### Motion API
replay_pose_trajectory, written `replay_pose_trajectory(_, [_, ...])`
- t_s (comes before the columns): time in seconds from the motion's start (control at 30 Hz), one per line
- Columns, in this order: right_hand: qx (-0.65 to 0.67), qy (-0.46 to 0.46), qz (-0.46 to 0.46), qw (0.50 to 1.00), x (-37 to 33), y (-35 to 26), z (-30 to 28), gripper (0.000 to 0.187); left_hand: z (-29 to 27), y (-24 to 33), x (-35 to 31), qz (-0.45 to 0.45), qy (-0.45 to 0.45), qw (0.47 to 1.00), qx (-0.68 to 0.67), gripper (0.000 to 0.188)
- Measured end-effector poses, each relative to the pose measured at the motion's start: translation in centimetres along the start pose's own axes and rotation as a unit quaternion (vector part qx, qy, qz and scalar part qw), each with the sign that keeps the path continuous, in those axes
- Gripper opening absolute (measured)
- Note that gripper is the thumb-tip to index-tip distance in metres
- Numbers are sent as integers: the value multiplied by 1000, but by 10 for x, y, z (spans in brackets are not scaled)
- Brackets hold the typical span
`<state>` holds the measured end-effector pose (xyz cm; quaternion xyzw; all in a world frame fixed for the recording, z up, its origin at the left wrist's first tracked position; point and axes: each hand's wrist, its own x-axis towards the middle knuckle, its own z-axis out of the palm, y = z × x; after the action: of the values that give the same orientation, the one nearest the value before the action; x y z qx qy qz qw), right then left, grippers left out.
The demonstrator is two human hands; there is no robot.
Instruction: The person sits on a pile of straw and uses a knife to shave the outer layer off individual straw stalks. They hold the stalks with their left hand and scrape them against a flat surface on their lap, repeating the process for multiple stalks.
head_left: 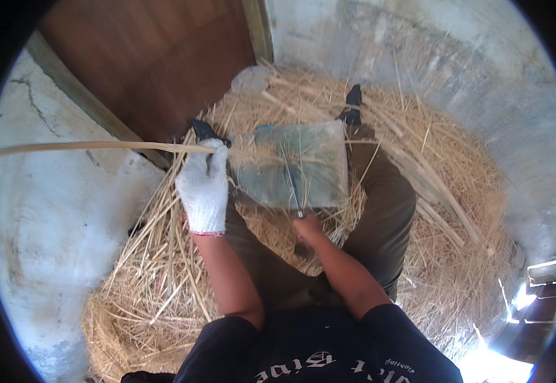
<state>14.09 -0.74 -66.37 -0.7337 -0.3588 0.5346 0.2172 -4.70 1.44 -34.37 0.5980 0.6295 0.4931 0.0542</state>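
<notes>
A long, pale bamboo-like strip [92, 146] is pinched between the thumb and fingers of my left hand [202, 188], which wears a white knitted glove. From there one length reaches far to the left, and a part runs right over a worn greenish mat [326, 175]. My bare right hand [307, 227] is closed around the handle of a knife [292, 180]. The thin blade points away from me, over the mat and across the strip's line. Whether the blade touches the strip, I cannot tell. Thin shavings lie on the mat.
Straw-like shavings [456, 159] cover the floor around my legs [383, 210]. Long loose strips [428, 169] lie to the right, and more strips [172, 268] are heaped at the left. A brown wooden door [156, 64] and a pale wall [469, 70] bound the far side.
</notes>
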Motion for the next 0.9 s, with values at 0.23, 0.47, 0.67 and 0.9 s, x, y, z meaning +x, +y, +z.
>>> replay_pose_trajectory(0.23, [-63, 70, -136, 986, -40, -54, -19, 37, 13, 4, -9, 2, 8, 1000, 15, 22])
replay_pose_trajectory(0.47, [-21, 30, -218, 975, -101, -103, -30, 35, 16, 23, -16, -21, 18, 999, 45, 20])
replay_pose_trajectory(0.67, [-48, 82, -127, 987, -53, -48, -12, 34, 18, 19, -17, -39, 20, 999, 26, 21])
replay_pose_trajectory(0.9, [22, 0, -170, 985, -105, -107, -23, 30, 21, 34, -2, -38, -9, 999, 28, 17])
